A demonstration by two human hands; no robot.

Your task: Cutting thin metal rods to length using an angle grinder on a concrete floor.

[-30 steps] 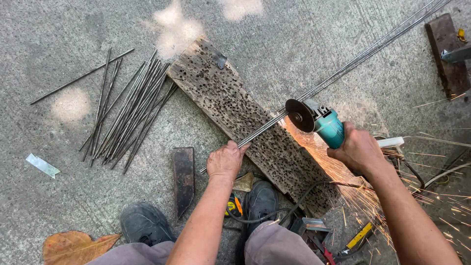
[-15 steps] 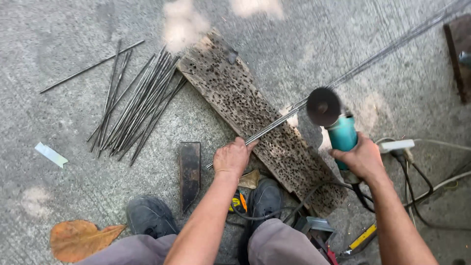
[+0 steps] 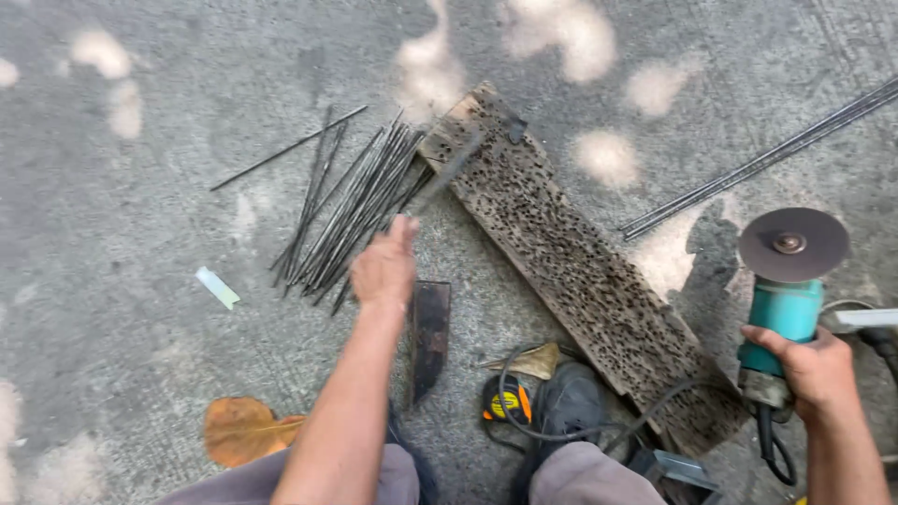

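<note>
A short rod piece (image 3: 447, 176), blurred and hard to make out, is pinched in the closed fingers of the left hand (image 3: 383, 266) just above the pile of cut rods (image 3: 351, 210), while the teal angle grinder (image 3: 786, 281) is gripped by the right hand (image 3: 816, 369) beside the pitted wooden plank (image 3: 571, 257), its cord partly cut off at the frame's edge.

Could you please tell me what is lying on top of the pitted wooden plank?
The pitted wooden plank is nearly bare; a black power cord crosses its near end. What lies under it is hidden.

Dappled daylight w/ sun patches, soft shadows – slight motion blur
</note>
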